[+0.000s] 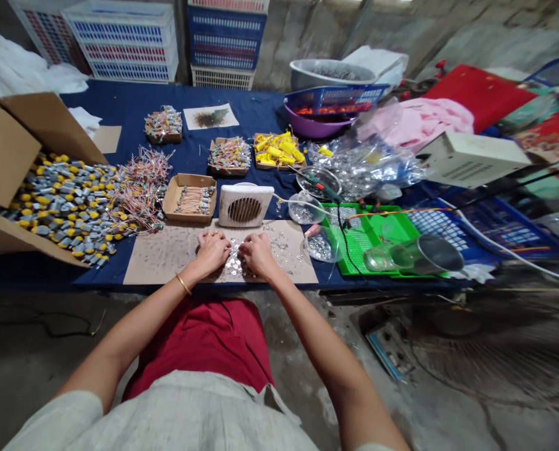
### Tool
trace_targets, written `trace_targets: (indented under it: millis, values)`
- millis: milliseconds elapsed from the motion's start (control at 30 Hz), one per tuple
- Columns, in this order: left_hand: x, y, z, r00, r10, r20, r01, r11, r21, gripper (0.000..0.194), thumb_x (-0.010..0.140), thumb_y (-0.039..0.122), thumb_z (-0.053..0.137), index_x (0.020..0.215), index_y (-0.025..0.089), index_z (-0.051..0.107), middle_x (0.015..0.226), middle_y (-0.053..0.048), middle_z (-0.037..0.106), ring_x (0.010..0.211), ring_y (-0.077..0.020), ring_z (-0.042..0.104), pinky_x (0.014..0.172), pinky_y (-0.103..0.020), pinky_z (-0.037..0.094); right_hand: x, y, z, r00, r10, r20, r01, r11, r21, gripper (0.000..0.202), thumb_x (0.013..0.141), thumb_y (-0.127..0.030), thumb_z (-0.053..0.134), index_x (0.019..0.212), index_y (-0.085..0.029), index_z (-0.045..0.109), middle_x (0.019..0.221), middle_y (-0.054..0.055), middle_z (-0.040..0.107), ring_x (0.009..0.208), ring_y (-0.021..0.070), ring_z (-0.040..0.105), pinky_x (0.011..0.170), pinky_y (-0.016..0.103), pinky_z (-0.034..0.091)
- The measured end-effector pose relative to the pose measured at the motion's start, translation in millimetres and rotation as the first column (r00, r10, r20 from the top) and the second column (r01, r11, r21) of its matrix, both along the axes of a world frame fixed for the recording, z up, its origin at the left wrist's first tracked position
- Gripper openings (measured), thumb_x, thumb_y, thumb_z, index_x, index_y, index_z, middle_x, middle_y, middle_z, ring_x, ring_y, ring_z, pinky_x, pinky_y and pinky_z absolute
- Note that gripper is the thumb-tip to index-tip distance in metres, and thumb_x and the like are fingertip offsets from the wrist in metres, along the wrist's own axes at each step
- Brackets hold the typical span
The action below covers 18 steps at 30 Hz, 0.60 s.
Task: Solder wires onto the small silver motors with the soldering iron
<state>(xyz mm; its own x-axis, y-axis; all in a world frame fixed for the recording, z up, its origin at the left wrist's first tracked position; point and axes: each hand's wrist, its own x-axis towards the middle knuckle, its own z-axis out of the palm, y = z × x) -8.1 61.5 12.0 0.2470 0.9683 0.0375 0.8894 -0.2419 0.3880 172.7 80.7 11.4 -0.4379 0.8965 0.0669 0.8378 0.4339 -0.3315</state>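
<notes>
My left hand [212, 248] rests low over a brown cardboard sheet [150, 260], fingers bent and drawn together. Facing it, my right hand [257, 254] has its fingers curled in the same way. Between the two lies a heap of small shiny metal pieces [233, 260], with more scattered around. Whatever the fingertips pinch is too small to make out. Just behind the hands stands a white square fan unit with a round grille [245, 207]. A small carton of wired parts [189, 199] sits to its left.
An open cardboard box [56, 128] spills grey-and-yellow motor-like parts [67, 207] at left. Small boxes of wired parts [230, 155] and yellow parts [279, 149] stand farther back. A clear bowl of metal pieces [321, 245], green trays [394, 219] and a soldering iron [323, 188] are at right.
</notes>
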Motion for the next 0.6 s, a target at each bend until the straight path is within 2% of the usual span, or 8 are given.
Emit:
trace_targets:
  millis: [133, 300, 467, 533, 600]
  values:
    - [12.0, 7.3, -2.8, 0.995, -0.082, -0.050, 0.082, 0.997, 0.000, 0.017, 0.090, 0.025, 0.056, 0.088, 0.017, 0.071, 0.109, -0.012, 0.064, 0.116, -0.0313, 0.044, 0.098, -0.051, 0.024, -4.4, 2.9, -1.8, 0.999, -0.042, -0.014, 0.042, 0.999, -0.021, 0.015, 0.087, -0.021, 0.063, 0.082, -0.019, 0.077, 0.097, 0.011, 0.063, 0.095, 0.0258, 0.044, 0.082, 0.036, 0.035]
    - [10.2, 9.9, -6.2, 0.999, -0.022, 0.043, 0.024, 0.999, -0.040, 0.014, 0.088, 0.021, 0.056, 0.086, 0.016, 0.069, 0.103, -0.011, 0.066, 0.113, -0.0300, 0.048, 0.098, -0.049, 0.025, -5.4, 2.6, -1.4, 0.997, -0.050, -0.055, 0.048, 0.998, -0.038, 0.015, 0.089, -0.022, 0.063, 0.083, -0.019, 0.077, 0.098, 0.010, 0.064, 0.095, 0.0255, 0.045, 0.083, 0.036, 0.036]
    - [0.2, 18.0, 7.1, 0.960, 0.082, 0.266, -0.039, 0.986, -0.163, 0.014, 0.085, 0.021, 0.055, 0.079, 0.017, 0.067, 0.085, -0.006, 0.069, 0.091, -0.0226, 0.059, 0.091, -0.040, 0.034, -5.7, 3.8, 6.9, 0.989, -0.040, -0.144, 0.039, 0.999, -0.013, 0.015, 0.088, -0.022, 0.064, 0.096, -0.021, 0.077, 0.100, 0.009, 0.065, 0.095, 0.0248, 0.047, 0.086, 0.036, 0.039]
    - [-3.7, 16.8, 14.3, 0.899, 0.116, 0.422, -0.013, 0.971, -0.238, 0.012, 0.082, 0.022, 0.058, 0.076, 0.017, 0.066, 0.076, -0.003, 0.068, 0.078, -0.0178, 0.060, 0.082, -0.033, 0.040, -5.9, -2.3, 10.8, 0.966, -0.031, -0.256, 0.037, 0.999, 0.020, 0.017, 0.089, -0.022, 0.064, 0.100, -0.021, 0.077, 0.098, 0.009, 0.065, 0.094, 0.0240, 0.048, 0.086, 0.037, 0.040]
    - [-6.7, 9.3, 19.6, 0.807, 0.142, 0.573, 0.040, 0.955, -0.293, 0.012, 0.079, 0.025, 0.060, 0.076, 0.016, 0.066, 0.073, -0.002, 0.067, 0.070, -0.0147, 0.058, 0.071, -0.026, 0.042, -6.4, -14.4, 14.0, 0.930, -0.011, -0.367, 0.033, 0.998, 0.055, 0.018, 0.090, -0.022, 0.062, 0.101, -0.022, 0.076, 0.094, 0.008, 0.065, 0.092, 0.0230, 0.050, 0.086, 0.037, 0.041]
